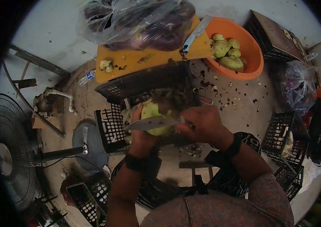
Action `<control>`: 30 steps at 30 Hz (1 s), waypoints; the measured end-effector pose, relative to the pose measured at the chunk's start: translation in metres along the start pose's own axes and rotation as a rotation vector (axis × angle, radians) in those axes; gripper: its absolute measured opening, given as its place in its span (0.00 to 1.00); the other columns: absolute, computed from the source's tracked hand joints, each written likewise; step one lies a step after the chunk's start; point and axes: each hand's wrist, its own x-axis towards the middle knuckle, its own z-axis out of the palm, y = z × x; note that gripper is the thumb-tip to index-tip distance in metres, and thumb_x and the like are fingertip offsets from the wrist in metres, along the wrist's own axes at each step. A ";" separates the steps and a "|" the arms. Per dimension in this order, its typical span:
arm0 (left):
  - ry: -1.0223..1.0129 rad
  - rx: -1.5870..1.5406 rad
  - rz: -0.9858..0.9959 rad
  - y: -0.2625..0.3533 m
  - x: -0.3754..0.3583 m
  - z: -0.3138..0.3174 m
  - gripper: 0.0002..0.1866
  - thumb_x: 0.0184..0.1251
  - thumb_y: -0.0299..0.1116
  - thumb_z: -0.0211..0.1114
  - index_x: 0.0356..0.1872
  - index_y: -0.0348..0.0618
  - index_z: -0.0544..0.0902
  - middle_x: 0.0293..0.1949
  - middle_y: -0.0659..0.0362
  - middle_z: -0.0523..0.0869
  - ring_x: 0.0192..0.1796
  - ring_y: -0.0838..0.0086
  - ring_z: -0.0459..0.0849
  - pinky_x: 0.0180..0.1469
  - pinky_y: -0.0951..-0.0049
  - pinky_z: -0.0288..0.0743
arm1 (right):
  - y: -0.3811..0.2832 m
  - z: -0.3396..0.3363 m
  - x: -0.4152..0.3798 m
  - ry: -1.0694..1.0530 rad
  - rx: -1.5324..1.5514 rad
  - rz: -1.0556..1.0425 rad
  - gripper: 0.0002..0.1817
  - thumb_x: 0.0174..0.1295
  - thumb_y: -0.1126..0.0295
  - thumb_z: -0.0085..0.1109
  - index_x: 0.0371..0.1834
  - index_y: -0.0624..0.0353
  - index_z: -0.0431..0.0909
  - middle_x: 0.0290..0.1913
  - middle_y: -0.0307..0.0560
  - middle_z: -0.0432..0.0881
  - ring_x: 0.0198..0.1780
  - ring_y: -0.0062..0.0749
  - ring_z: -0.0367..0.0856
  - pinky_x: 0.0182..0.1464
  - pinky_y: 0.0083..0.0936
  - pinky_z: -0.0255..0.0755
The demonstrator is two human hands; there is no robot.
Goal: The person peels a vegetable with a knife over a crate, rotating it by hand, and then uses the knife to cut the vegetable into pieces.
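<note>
A knife [151,123] with a broad blade lies across a partly peeled, yellow-green fruit or vegetable [151,110]. My right hand [202,123] is closed round the knife's handle, to the right of the piece. From the left and below, my left hand [142,132] holds the piece, its fingers partly hidden behind the blade and the piece. Both hands are above a black plastic crate [113,130] with dark scraps inside. Some dark brown skin or fibre shows at the upper right of the piece.
Beyond the crate, an orange board [130,64] bears a plastic bag of purple produce [153,30] and another knife [195,36]. An orange basin [253,53] holds several pale green pieces. A fan [7,155] stands left; crates [277,132] stand right. Scraps litter the floor.
</note>
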 end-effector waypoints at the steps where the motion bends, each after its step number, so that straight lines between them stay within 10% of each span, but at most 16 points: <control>1: 0.000 0.000 0.001 0.000 0.000 0.000 0.22 0.70 0.47 0.43 0.51 0.43 0.76 0.47 0.55 0.82 0.49 0.64 0.80 0.53 0.62 0.73 | 0.000 0.001 0.000 0.000 -0.006 0.003 0.15 0.52 0.55 0.63 0.22 0.52 0.71 0.19 0.42 0.75 0.22 0.41 0.77 0.23 0.35 0.69; 15: 0.060 0.591 0.280 -0.014 0.005 -0.020 0.16 0.70 0.34 0.51 0.55 0.39 0.70 0.49 0.54 0.78 0.52 0.70 0.78 0.54 0.69 0.74 | 0.000 -0.002 -0.001 -0.032 0.002 -0.002 0.16 0.54 0.54 0.61 0.23 0.53 0.71 0.20 0.43 0.76 0.22 0.42 0.77 0.23 0.36 0.68; 30: -0.032 0.023 0.016 0.003 -0.001 -0.002 0.21 0.72 0.44 0.42 0.52 0.41 0.75 0.47 0.54 0.81 0.50 0.66 0.80 0.54 0.65 0.73 | 0.005 -0.007 -0.001 -0.028 -0.007 -0.019 0.16 0.54 0.54 0.61 0.22 0.53 0.72 0.20 0.44 0.76 0.23 0.44 0.77 0.24 0.37 0.68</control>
